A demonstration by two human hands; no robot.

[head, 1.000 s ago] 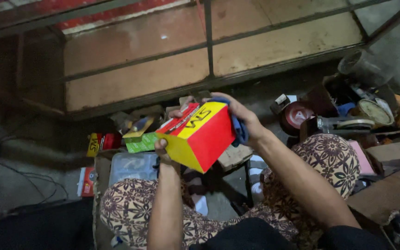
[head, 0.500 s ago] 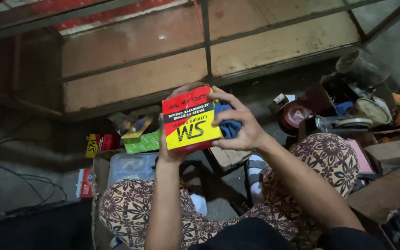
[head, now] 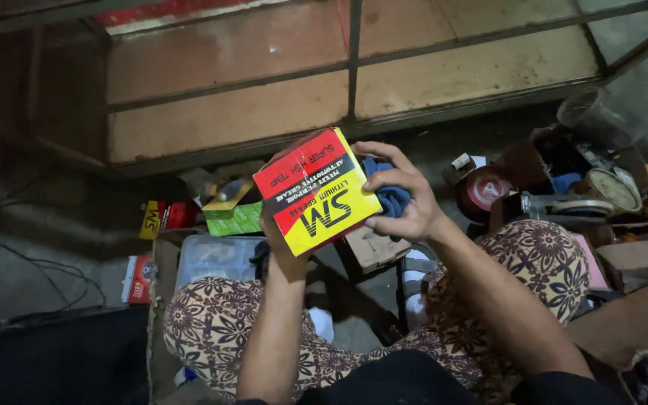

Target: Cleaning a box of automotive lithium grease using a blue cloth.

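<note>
Two bare hands held a red and yellow cardboard box point(head: 316, 191) above the lap of a seated person in brown patterned trousers point(head: 219, 330). Most of the left hand point(head: 275, 232) was hidden behind and under the box, so only its wrist and a few fingers closed on the lower edge could be made out. The right hand point(head: 403, 199) gripped the box's right side and pressed a crumpled blue cloth point(head: 388, 191) against it; much of the cloth was covered by the fingers and the box.

Dim light made the clutter on the grey concrete floor point(head: 31, 217) hard to read. A small green carton point(head: 232, 217) lay just behind the box, with a red and yellow packet point(head: 160, 217) to its left and a clear plastic container point(head: 211, 259) beside the left knee. To the right, a round red tin point(head: 485, 191), a round dial-faced gauge point(head: 615, 189) and a clear plastic jar point(head: 598, 116) sat among parts too dark to identify, and a cardboard flap point(head: 639, 322) was cut off by the edge of the view. Behind everything stood a low metal-framed cabinet with worn wooden shelves point(head: 264, 112), its top out of view. A thin black cable point(head: 35, 262) trailed across the floor at left.
</note>
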